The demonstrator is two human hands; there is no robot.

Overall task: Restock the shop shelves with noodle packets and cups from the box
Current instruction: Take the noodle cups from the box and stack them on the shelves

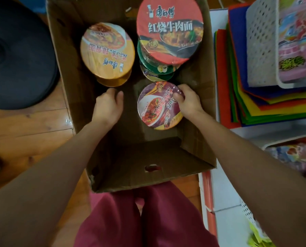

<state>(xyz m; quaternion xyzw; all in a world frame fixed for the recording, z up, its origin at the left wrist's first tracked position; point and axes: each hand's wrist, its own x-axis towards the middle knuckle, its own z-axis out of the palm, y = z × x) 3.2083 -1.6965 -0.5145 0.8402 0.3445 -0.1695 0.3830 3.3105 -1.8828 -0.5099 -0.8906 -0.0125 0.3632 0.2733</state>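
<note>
Purple-lid cup point(160, 106) is seen low in the cardboard box point(134, 163), on the right side, tilted, and is gripped at its far rim by the right hand point(187, 100), fingers and thumb curled over the lid edge. Left hand point(109, 102) is held inside the box just below the orange-lid cup point(107, 52), fingers loosely curled, nothing held; contact with the box floor cannot be told.

Still in the box: the orange-lid cup at the left, and at the right a red-lid cup point(170, 29) stacked on green-lid cups point(154, 66), the count of which is hidden. No noodle packets are seen in the box. Much of the box floor is bare.

Progress is judged as late: most stock appears to be taken out already, with roughly five or so cups left to be shelved. The purple-lid cup is judged to be the one in hand for the next placement.

White shelving point(225, 184) is seen just right of the box, with a white basket point(262, 41) and stacked coloured sheets point(237, 86); no noodle stock can be made out there.
</note>
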